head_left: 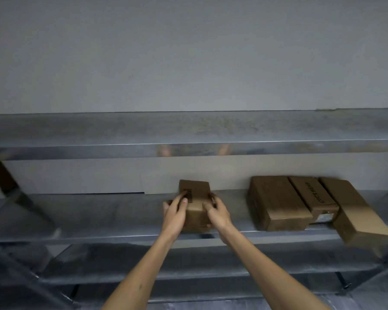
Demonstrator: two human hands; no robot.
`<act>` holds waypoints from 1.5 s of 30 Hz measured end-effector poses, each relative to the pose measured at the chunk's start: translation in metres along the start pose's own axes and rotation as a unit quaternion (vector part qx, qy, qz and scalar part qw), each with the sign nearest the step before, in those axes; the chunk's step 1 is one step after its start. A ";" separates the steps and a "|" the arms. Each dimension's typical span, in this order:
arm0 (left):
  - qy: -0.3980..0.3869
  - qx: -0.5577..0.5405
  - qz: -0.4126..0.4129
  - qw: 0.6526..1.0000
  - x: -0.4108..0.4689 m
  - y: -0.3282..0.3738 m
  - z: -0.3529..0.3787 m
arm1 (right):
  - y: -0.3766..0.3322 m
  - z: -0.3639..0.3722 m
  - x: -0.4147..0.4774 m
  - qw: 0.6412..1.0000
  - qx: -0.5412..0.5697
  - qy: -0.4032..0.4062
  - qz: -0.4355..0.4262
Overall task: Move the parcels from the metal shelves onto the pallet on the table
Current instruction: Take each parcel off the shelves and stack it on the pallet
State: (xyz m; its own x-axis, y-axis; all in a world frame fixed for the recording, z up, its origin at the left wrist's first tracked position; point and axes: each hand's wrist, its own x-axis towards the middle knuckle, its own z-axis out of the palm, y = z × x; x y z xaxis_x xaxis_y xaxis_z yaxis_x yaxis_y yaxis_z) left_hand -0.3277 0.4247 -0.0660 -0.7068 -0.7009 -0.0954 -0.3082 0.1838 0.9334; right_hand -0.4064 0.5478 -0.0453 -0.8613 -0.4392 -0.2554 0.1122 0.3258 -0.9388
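Note:
A small brown cardboard parcel stands on the middle metal shelf, near its front edge. My left hand grips its left side and my right hand grips its right side, fingers wrapped over the top edges. Three more brown parcels lie side by side further right on the same shelf: a wide one, a narrow one with black lettering, and a long one that juts out over the shelf's front edge. The pallet and table are out of view.
The top shelf runs across the view above the parcels, with a grey wall behind. A lower shelf sits beneath. Diagonal metal braces stand at the left end of the rack, and an upright stands at the right end.

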 end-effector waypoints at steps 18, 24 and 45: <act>0.288 -0.071 0.020 0.955 -0.127 -0.076 -0.390 | -0.109 0.345 -0.172 0.952 -0.057 -0.250 -0.168; 0.408 -0.068 -0.010 0.910 -0.180 -0.122 -0.516 | -0.128 0.488 -0.231 0.901 -0.018 -0.391 -0.185; 0.662 -0.055 -0.118 0.738 -0.305 -0.228 -0.821 | -0.206 0.830 -0.383 0.661 -0.050 -0.719 -0.209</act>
State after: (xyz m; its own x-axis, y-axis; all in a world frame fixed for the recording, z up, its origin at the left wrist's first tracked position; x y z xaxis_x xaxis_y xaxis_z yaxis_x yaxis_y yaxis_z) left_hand 0.4810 0.0312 0.0340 0.6216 -0.7777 0.0936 -0.2184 -0.0573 0.9742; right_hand 0.3114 -0.0463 0.0536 0.5638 -0.8259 -0.0019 -0.0814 -0.0532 -0.9953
